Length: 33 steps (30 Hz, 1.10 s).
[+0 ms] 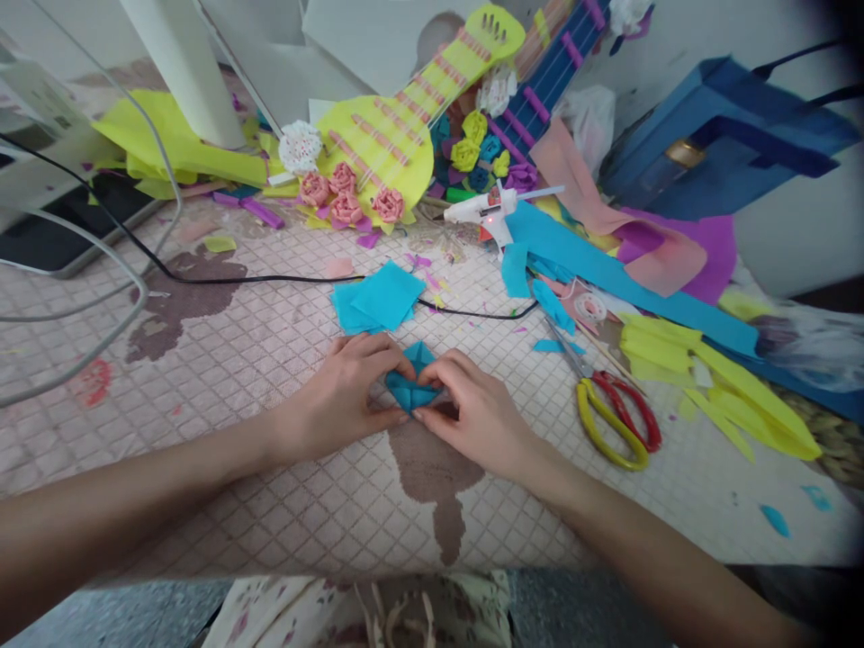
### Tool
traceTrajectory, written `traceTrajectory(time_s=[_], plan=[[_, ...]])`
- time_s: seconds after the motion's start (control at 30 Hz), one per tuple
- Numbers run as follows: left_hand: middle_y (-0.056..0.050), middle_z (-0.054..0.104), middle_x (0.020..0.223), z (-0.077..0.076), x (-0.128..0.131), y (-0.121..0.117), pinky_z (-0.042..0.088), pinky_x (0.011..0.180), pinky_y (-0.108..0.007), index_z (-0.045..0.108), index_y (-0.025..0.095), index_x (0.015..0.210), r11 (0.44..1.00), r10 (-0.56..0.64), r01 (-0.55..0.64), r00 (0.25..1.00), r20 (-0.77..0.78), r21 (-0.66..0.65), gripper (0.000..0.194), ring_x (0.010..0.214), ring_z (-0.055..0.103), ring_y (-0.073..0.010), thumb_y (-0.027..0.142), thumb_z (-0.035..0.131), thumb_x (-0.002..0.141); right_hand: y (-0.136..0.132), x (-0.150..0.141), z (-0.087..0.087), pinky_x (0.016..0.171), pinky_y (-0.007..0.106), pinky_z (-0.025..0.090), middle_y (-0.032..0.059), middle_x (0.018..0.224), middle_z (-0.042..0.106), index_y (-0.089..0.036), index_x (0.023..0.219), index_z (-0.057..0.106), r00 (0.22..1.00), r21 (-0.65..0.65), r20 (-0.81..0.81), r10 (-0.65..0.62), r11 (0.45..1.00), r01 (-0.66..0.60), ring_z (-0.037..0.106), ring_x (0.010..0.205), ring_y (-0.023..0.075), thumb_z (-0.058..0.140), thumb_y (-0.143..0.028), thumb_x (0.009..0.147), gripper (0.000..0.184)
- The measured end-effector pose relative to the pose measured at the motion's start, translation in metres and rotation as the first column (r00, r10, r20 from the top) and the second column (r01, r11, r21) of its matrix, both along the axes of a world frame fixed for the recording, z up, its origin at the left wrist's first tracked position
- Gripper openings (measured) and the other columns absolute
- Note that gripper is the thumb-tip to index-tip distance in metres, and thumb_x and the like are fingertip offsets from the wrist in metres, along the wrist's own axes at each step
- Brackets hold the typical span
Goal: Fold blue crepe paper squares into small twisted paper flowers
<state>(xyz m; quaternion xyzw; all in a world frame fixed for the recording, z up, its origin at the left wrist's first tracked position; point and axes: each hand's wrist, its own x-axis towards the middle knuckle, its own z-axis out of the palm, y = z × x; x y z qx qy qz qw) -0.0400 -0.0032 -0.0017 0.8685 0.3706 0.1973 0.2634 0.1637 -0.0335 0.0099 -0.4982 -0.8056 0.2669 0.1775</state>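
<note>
Between my two hands, just above the quilted tablecloth, is a small piece of folded blue paper (411, 392) with creased, pointed flaps. My left hand (357, 382) pinches its left side between thumb and fingers. On its right side my right hand (472, 409) grips it the same way, thumb below and fingers above. Right behind the hands lie several flat blue paper squares (388, 297), overlapping each other. Off to the right, scissors (614, 418) with one yellow and one red handle rest on the cloth, blades pointing away.
A white glue gun (486, 214) with a lit red light stands at the back, its black cable (270, 280) crossing the table. Behind are a yellow paper guitar (391, 144), pink paper roses (346, 200) and a blue bag (729, 135). Yellow paper scraps (735, 387) lie at right.
</note>
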Motion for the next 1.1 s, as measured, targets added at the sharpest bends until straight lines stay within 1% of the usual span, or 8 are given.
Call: traceTrajectory(time_s=[0.13, 0.23, 0.33, 0.5, 0.63, 0.8, 0.9, 1.1], plan=[[-0.003, 0.058, 0.103, 0.002, -0.005, 0.006, 0.036, 0.090, -0.038, 0.060, 0.020, 0.095, 0.996, -0.066, 0.067, 0.998, 0.019, -0.051, 0.022, 0.103, 0.052, -0.0233, 0.022, 0.070, 0.075, 0.002, 0.004, 0.003, 0.067, 0.026, 0.041, 0.0009, 0.099, 0.053, -0.021, 0.096, 0.053, 1.000, -0.041, -0.020, 0.009, 0.999, -0.010, 0.054, 0.081, 0.0129, 0.066, -0.019, 0.077, 0.023], [-0.003, 0.058, 0.095, 0.007, -0.008, 0.013, 0.041, 0.085, -0.033, 0.061, 0.018, 0.088, 0.981, -0.154, 0.163, 0.984, 0.091, -0.104, 0.006, 0.094, 0.056, -0.0183, 0.016, 0.060, 0.082, 0.005, 0.008, 0.006, 0.065, 0.025, 0.040, 0.0005, 0.092, 0.051, -0.020, 0.088, 0.054, 0.998, -0.075, -0.051, 0.032, 0.997, -0.036, 0.051, 0.075, 0.0113, 0.064, -0.017, 0.080, 0.013], [-0.004, 0.059, 0.090, 0.012, -0.009, 0.018, 0.044, 0.078, -0.028, 0.062, 0.016, 0.083, 0.966, -0.197, 0.219, 0.967, 0.161, -0.135, 0.011, 0.085, 0.058, -0.0153, 0.014, 0.052, 0.087, 0.007, 0.011, 0.007, 0.067, 0.025, 0.039, 0.0000, 0.086, 0.050, -0.019, 0.081, 0.055, 0.993, -0.080, -0.102, 0.062, 0.994, -0.070, 0.050, 0.075, 0.0108, 0.056, -0.013, 0.085, 0.007], [-0.004, 0.059, 0.087, 0.010, -0.007, 0.016, 0.044, 0.077, -0.029, 0.061, 0.016, 0.080, 0.979, -0.166, 0.182, 0.973, 0.161, -0.091, 0.015, 0.083, 0.057, -0.0155, 0.016, 0.049, 0.089, 0.007, 0.009, 0.003, 0.068, 0.025, 0.038, 0.0003, 0.085, 0.050, -0.018, 0.080, 0.055, 0.996, -0.043, -0.075, 0.055, 0.997, -0.058, 0.051, 0.077, 0.0116, 0.054, -0.012, 0.086, 0.009], [-0.003, 0.060, 0.089, 0.006, -0.002, 0.010, 0.040, 0.083, -0.033, 0.061, 0.017, 0.080, 0.994, -0.094, 0.099, 0.992, 0.087, -0.049, 0.012, 0.090, 0.056, -0.0177, 0.014, 0.051, 0.087, 0.005, 0.005, 0.000, 0.066, 0.025, 0.037, -0.0001, 0.084, 0.050, -0.018, 0.080, 0.054, 0.999, 0.004, -0.035, 0.028, 1.000, -0.028, 0.050, 0.074, 0.0110, 0.055, -0.014, 0.085, 0.007], [-0.002, 0.059, 0.086, 0.004, 0.003, 0.006, 0.037, 0.083, -0.035, 0.060, 0.017, 0.077, 0.999, -0.001, 0.002, 1.000, 0.024, -0.034, 0.010, 0.087, 0.055, -0.0183, 0.016, 0.053, 0.085, 0.004, 0.003, -0.001, 0.063, 0.024, 0.037, -0.0004, 0.083, 0.049, -0.018, 0.079, 0.053, 1.000, 0.014, -0.016, -0.003, 1.000, 0.003, 0.049, 0.070, 0.0103, 0.057, -0.016, 0.084, 0.007], [-0.002, 0.060, 0.086, 0.003, 0.002, 0.006, 0.037, 0.083, -0.035, 0.060, 0.017, 0.078, 1.000, -0.006, 0.007, 1.000, 0.017, -0.028, 0.009, 0.088, 0.055, -0.0188, 0.018, 0.054, 0.085, 0.004, 0.002, -0.002, 0.063, 0.024, 0.037, -0.0002, 0.084, 0.049, -0.018, 0.078, 0.052, 1.000, 0.013, -0.020, -0.007, 1.000, 0.008, 0.050, 0.070, 0.0104, 0.056, -0.016, 0.084, 0.007], [-0.004, 0.059, 0.094, 0.009, -0.006, 0.012, 0.039, 0.085, -0.032, 0.061, 0.018, 0.083, 0.985, -0.140, 0.146, 0.988, 0.067, -0.093, 0.010, 0.093, 0.055, -0.0182, 0.018, 0.052, 0.087, 0.006, 0.006, 0.004, 0.064, 0.025, 0.038, 0.0008, 0.086, 0.050, -0.019, 0.082, 0.055, 0.998, -0.031, -0.045, 0.042, 0.999, -0.043, 0.050, 0.072, 0.0113, 0.054, -0.016, 0.086, 0.005]])
